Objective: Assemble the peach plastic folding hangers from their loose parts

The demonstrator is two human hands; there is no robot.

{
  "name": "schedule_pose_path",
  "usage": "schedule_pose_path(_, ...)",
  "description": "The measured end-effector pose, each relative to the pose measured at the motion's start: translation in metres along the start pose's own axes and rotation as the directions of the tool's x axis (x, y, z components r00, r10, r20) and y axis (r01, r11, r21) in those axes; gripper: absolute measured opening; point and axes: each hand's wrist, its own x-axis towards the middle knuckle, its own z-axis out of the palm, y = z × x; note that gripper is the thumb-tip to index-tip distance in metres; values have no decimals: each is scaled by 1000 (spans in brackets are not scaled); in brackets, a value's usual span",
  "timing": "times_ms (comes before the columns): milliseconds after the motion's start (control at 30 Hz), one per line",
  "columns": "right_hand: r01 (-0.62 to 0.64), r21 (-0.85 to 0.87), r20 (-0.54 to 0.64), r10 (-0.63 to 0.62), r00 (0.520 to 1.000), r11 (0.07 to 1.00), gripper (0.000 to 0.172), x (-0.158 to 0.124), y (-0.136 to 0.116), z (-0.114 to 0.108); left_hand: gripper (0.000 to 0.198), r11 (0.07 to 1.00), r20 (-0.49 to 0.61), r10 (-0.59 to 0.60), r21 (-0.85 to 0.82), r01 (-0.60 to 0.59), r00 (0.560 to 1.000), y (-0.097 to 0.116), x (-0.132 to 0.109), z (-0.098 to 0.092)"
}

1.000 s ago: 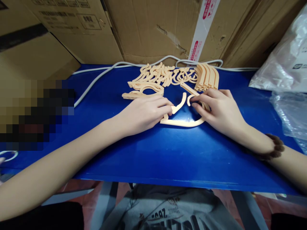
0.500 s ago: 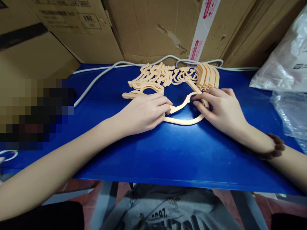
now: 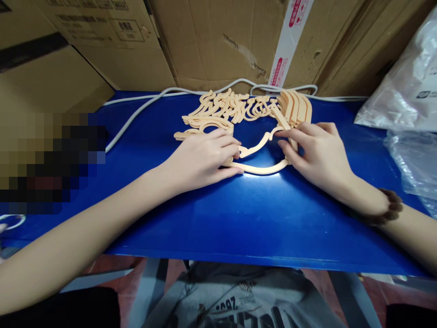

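Note:
Curved cream plastic pieces [image 3: 263, 169] form a loop on the blue table between my hands. My left hand [image 3: 208, 159] is closed on the loop's left end, its thumb along the lower curved bar. My right hand [image 3: 312, 155] pinches the loop's right side, where a straight piece [image 3: 280, 117] slants up and away from the fingers. Between the hands, a short wavy piece [image 3: 256, 146] reaches from my left fingertips toward a small hook-shaped piece by my right index finger. Both palms face down.
Behind the hands lie a heap of small hooks [image 3: 221, 105] and a row of stacked curved pieces [image 3: 297, 107]. A white cable [image 3: 126, 125] runs along the back by cardboard boxes [image 3: 218, 45]. Plastic bags [image 3: 403, 86] lie at the right.
The upper wavy piece and the hook-shaped piece have come apart at the middle. The slanting straight piece has shifted right, and my left thumb has moved onto the lower bar.

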Motion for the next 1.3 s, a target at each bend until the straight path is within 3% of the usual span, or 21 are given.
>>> schedule_pose_path(300,27,-184,30,-22,999,983,39,2,-5,-5,31,997,-16,-73,35,74,997,1,-2,0)
schedule_pose_path(600,47,-273,46,-36,998,961,37,1,-7,-5,23,989,39,-91,-111,95,995,4,0,0)
schedule_pose_path(967,104,-216,46,-97,994,971,32,0,-6,-4,23,987,55,-95,-122,101,994,3,1,0)
schedule_pose_path(1300,161,-121,155,-141,978,980,34,2,-9,-4,23,986,48,-83,-140,89,995,2,1,2)
